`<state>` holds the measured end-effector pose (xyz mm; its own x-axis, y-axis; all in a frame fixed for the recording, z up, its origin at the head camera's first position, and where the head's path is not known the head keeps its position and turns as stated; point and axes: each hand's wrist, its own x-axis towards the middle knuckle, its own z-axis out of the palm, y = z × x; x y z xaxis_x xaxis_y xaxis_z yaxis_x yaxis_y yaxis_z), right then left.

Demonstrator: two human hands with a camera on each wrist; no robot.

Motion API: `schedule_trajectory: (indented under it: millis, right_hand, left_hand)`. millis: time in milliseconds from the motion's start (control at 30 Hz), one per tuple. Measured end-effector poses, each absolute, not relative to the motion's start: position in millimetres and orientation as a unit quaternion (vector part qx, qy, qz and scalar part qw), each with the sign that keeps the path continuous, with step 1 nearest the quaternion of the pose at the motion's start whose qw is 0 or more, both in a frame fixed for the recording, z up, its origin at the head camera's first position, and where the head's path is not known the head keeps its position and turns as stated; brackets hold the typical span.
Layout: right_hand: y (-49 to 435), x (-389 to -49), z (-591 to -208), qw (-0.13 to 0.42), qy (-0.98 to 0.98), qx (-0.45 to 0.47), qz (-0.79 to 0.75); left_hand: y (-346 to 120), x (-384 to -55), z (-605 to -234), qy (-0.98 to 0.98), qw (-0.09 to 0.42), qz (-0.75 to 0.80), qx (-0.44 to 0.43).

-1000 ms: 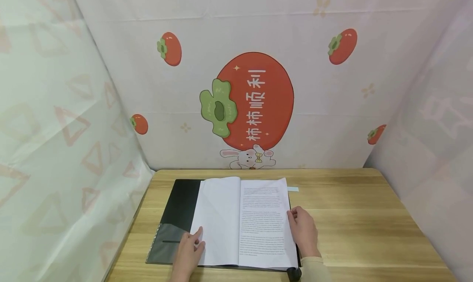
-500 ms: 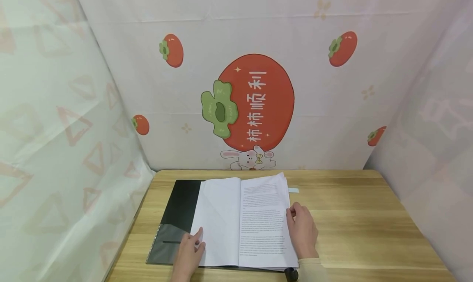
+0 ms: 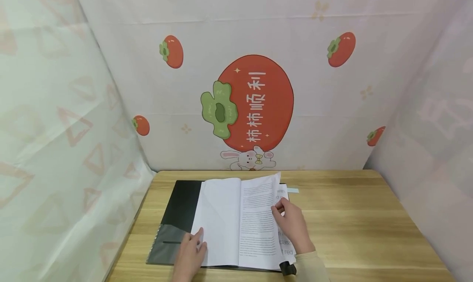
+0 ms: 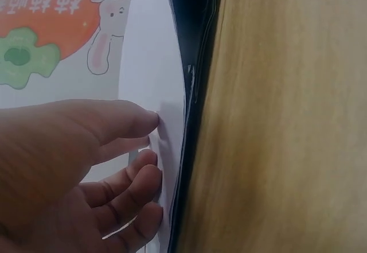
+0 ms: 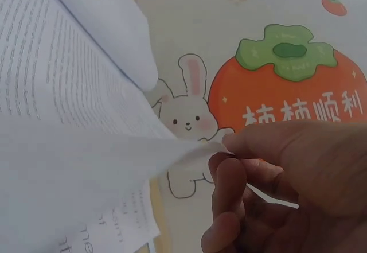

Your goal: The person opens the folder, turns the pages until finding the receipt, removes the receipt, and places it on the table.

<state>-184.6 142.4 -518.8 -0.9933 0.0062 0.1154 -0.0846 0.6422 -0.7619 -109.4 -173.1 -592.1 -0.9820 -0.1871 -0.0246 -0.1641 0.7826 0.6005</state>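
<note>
A black folder point(image 3: 183, 200) lies spread on the table with a stack of paper in it. My left hand point(image 3: 189, 251) touches the outer edge of the blank left page point(image 3: 219, 216), its fingers loosely bent in the left wrist view. Between thumb and index finger my right hand point(image 3: 293, 222) pinches the outer edge of the printed page point(image 3: 257, 216). That page point(image 5: 132, 167) is raised and bowed towards the spine in the right wrist view. Beneath it, a sheet with larger print point(image 3: 287, 245) shows along the right side.
The wooden table point(image 3: 354, 224) extends to the right of the folder. A pale blue tab point(image 3: 293, 190) juts from the folder's right side. A clear pocket point(image 3: 166, 245) is at its lower left. Behind stands a white cloth backdrop point(image 3: 318, 146) with persimmons and a rabbit.
My right hand has moved left and slightly up with the page's edge, lifting it and uncovering the large-print sheet below. The left hand stays nearly in place.
</note>
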Motion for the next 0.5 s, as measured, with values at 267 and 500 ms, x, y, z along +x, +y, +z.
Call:
schedule_trajectory:
  millis: [267,500]
  right_hand:
    - [127.8,-187.3,-519.2,0.026,-0.866,0.039,0.497]
    - [118.5,-191.7,-513.5,0.028,-0.87,0.053,0.49]
  left_hand:
    - [-161.0,-111.7,-589.7,-0.946,0.035,-0.317,0.059]
    - [-143.5,-115.0,-578.6,-0.941,0.106,-0.322,-0.005]
